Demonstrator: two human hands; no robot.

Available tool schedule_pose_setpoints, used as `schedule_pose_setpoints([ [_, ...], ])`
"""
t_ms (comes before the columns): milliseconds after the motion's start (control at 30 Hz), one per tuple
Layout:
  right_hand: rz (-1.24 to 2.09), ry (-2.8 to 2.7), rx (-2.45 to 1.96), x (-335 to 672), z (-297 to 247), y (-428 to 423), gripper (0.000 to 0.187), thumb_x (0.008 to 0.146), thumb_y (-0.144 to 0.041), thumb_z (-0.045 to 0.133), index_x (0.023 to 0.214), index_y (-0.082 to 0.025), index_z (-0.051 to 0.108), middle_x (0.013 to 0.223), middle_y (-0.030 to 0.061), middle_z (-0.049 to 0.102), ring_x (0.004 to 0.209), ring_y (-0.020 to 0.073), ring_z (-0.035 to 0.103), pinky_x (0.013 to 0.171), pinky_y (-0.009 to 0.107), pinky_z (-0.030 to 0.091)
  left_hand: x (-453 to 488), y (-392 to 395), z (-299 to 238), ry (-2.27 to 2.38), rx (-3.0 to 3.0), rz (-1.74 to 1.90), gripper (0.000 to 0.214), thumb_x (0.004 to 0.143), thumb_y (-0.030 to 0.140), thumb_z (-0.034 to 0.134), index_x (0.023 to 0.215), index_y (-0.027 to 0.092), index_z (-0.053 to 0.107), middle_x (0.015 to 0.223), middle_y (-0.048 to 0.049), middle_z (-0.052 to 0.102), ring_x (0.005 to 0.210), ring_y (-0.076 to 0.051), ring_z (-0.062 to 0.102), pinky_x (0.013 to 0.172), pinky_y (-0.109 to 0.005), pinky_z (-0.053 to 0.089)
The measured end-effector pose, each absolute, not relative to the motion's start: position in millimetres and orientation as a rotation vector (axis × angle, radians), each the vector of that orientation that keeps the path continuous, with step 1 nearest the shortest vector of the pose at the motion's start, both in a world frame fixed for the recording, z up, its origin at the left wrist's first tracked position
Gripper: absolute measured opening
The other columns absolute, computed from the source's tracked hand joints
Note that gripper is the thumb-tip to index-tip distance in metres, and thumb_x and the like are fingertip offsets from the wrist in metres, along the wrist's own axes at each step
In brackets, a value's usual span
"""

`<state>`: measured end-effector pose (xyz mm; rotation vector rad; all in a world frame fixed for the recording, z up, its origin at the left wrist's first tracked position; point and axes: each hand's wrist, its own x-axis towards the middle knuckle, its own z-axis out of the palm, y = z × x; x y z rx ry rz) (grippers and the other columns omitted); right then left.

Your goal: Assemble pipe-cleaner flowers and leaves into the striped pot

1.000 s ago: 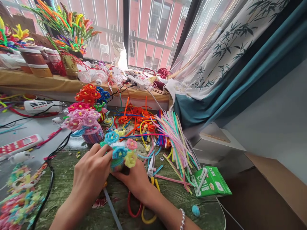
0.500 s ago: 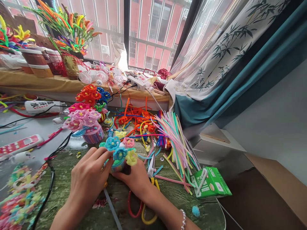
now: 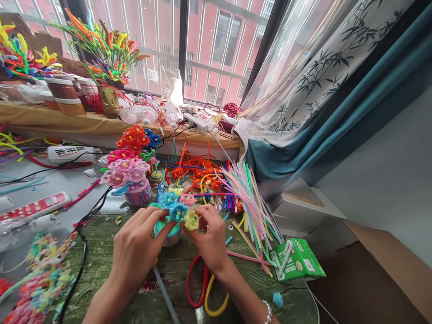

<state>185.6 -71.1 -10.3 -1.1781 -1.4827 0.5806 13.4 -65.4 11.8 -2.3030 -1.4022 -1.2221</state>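
My left hand point(image 3: 140, 243) is closed, thumb and fingers pinching a blue fuzzy pipe-cleaner flower point(image 3: 177, 211) from its left side. My right hand point(image 3: 211, 238) pinches a pale yellow pipe-cleaner flower point(image 3: 191, 219) at the right of the same bunch. Another blue flower, a pink flower point(image 3: 187, 199) and a yellow one stand behind. Just below the flowers, a small round pot point(image 3: 173, 237) with a turquoise-green top rests on the table, partly covered by my fingers. Beyond my left hand stands a finished-looking pot point(image 3: 138, 193) of pink, magenta, red and blue flowers.
Pastel pipe cleaners point(image 3: 248, 202) fan out at right, near a green packet point(image 3: 299, 258). Red and yellow loops point(image 3: 197, 283) and a translucent stick point(image 3: 165, 294) lie in front. A black cable point(image 3: 83, 256) crosses at left. Orange pieces point(image 3: 194, 164) lie under the windowsill.
My right hand has moved from low beside the pot up to the yellow flower. My left hand stays at the blue flowers. The view has shifted slightly, and the scissor blades are now hidden.
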Motion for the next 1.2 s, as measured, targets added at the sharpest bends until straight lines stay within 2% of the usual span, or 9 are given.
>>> schedule_pose_setpoints([
  [133, 0.575, -1.538, -1.111, 189, -7, -64, 0.003, 0.084, -0.019, 0.069, 0.082, -0.019, 0.071, 0.081, 0.0, 0.061, 0.064, 0.0132, 0.047, 0.059, 0.024, 0.038, 21, -63, 5, -1.525, -2.244, -1.493, 0.024, 0.095, 0.04, 0.055, 0.093, 0.021, 0.07, 0.079, 0.0006, 0.069, 0.073, -0.015, 0.065, 0.07, -0.025, 0.047],
  [367, 0.722, -1.661, -0.962, 194, 1, -51, 0.005, 0.078, -0.013, 0.067, 0.078, -0.018, 0.068, 0.08, -0.0005, 0.058, 0.063, 0.0123, 0.045, 0.057, 0.024, 0.034, 18, -50, -4, -1.799, -2.383, -1.87, 0.039, 0.082, 0.056, 0.064, 0.095, 0.022, 0.076, 0.068, 0.0014, 0.067, 0.058, -0.014, 0.054, 0.057, -0.025, 0.044],
  [600, 0.799, -1.71, -0.93, 195, 3, -46, 0.008, 0.078, -0.016, 0.068, 0.072, -0.018, 0.064, 0.073, -0.0021, 0.054, 0.062, 0.0119, 0.041, 0.056, 0.025, 0.031, 13, -47, 0, -1.916, -2.562, -1.887, 0.045, 0.079, 0.06, 0.064, 0.091, 0.017, 0.073, 0.075, -0.0025, 0.072, 0.069, -0.017, 0.065, 0.063, -0.025, 0.053],
  [733, 0.802, -1.673, -0.977, 195, 3, -45, 0.009, 0.077, -0.018, 0.07, 0.072, -0.017, 0.064, 0.071, -0.0036, 0.052, 0.059, 0.0105, 0.039, 0.055, 0.025, 0.03, 10, -50, 7, -1.926, -2.599, -1.873, 0.039, 0.08, 0.054, 0.062, 0.088, 0.017, 0.072, 0.076, -0.0024, 0.073, 0.07, -0.017, 0.065, 0.064, -0.024, 0.052],
  [1033, 0.821, -1.729, -0.955, 195, 5, -37, 0.007, 0.08, -0.023, 0.072, 0.082, -0.017, 0.07, 0.072, -0.0034, 0.053, 0.064, 0.012, 0.04, 0.058, 0.025, 0.031, 7, -60, 13, -1.778, -2.642, -1.741, 0.025, 0.081, 0.04, 0.058, 0.071, 0.02, 0.068, 0.061, 0.0037, 0.061, 0.056, -0.011, 0.049, 0.053, -0.021, 0.041],
  [1200, 0.798, -1.714, -0.897, 194, 2, -36, 0.005, 0.078, -0.023, 0.071, 0.079, -0.018, 0.069, 0.075, -0.002, 0.055, 0.066, 0.013, 0.041, 0.059, 0.026, 0.032, 7, -60, 12, -1.575, -2.605, -1.752, 0.016, 0.08, 0.028, 0.059, 0.067, 0.021, 0.064, 0.058, 0.0055, 0.056, 0.054, -0.01, 0.045, 0.051, -0.02, 0.038],
])
